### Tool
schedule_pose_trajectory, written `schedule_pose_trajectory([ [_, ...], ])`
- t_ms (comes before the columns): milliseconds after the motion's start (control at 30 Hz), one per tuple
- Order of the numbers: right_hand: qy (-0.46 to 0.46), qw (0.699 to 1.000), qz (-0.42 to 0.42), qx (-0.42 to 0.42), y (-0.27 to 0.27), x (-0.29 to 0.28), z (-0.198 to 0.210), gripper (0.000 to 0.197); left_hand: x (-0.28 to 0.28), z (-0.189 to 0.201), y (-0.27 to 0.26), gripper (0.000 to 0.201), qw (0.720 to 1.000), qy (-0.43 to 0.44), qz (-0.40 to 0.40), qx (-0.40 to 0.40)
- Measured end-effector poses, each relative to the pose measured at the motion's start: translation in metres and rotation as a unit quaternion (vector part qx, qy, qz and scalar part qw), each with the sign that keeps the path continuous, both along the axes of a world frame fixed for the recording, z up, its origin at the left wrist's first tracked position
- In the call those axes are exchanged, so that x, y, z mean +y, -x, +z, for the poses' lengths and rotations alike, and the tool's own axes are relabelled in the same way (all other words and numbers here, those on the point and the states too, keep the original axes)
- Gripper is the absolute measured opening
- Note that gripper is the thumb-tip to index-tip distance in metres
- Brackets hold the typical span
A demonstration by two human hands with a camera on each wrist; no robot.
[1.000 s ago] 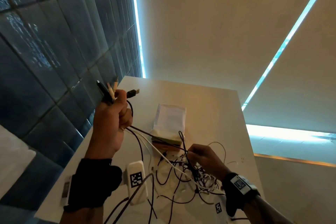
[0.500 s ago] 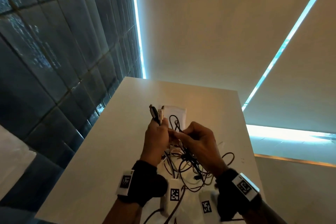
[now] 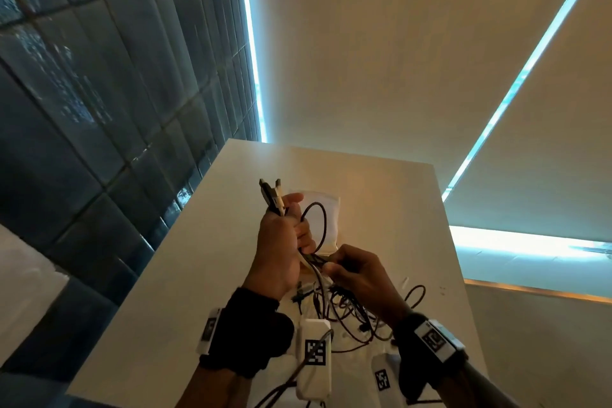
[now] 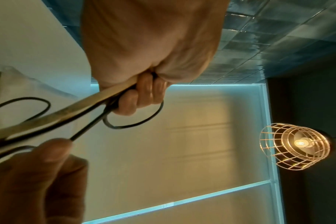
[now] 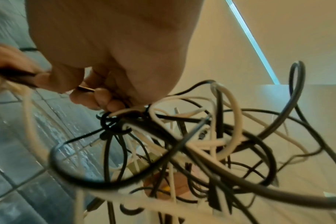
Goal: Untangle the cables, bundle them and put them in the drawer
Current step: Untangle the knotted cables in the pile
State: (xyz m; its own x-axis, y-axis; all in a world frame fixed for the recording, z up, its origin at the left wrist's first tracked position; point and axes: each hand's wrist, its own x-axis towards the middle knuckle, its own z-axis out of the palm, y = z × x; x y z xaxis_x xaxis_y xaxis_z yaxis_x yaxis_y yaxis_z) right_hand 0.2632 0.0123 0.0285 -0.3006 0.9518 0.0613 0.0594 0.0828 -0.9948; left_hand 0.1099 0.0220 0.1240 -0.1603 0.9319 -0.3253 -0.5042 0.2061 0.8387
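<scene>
Black and white cables [image 3: 347, 311] are still one knotted heap on the near end of the white table [image 3: 205, 242], so this is mid-untangle. Left hand [image 3: 280, 248] is fisted round a gathered set of cable ends, plugs [image 3: 272, 195] sticking up past the knuckles, one black loop [image 3: 319, 225] arcing off to the right. Right hand [image 3: 361, 278], just right of it and nearer, pinches the strands running down into the heap; the right wrist view shows a tight black knot [image 5: 113, 122] just below the fingers [image 5: 98, 98].

My read on doing it well:
- keep the left fist as anchor
- slide the right pinch down one strand only
- feed slack into the knot, don't yank
- lift free loops clear of the heap

Drawer not in view.
</scene>
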Motion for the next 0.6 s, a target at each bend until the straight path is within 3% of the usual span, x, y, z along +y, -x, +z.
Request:
schedule_pose_trajectory([
  [233,0.032,0.999,0.005,-0.023,-0.007,-0.001,-0.028,0.031,-0.008,0.02,0.019,0.017,0.998,-0.052,0.001,0.024],
  [400,0.062,0.998,0.011,-0.009,-0.006,-0.002,-0.042,0.045,-0.013,0.032,0.031,0.018,0.997,-0.066,0.009,0.034],
  [533,0.085,0.996,-0.004,-0.033,-0.012,-0.004,-0.053,0.027,-0.011,0.048,0.053,0.021,0.994,-0.098,0.011,0.039],
  [600,0.089,0.995,-0.005,-0.047,-0.018,-0.005,-0.061,0.027,-0.012,0.061,0.067,0.024,0.992,-0.121,0.018,0.037],
])
